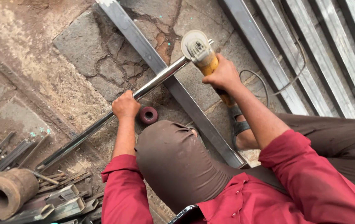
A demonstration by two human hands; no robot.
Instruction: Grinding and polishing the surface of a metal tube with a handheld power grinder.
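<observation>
Red-sleeved left hand (125, 105) fingers wrapped round shiny steel pipe (144, 88) | right hand (224, 75) gripping yellow angle grinder (202, 56), disc at pipe's end

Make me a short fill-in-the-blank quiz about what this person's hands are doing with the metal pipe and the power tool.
1. The left hand grips a shiny round metal ____ that lies slanted over the stone floor.
2. The right hand holds an angle grinder with a ____ body.
3. The grinder's disc sits at the pipe's ____ end.
4. Below the left hand a small ____ ring-shaped wheel lies on the floor.

Missing words: pipe; yellow; upper; red
</observation>
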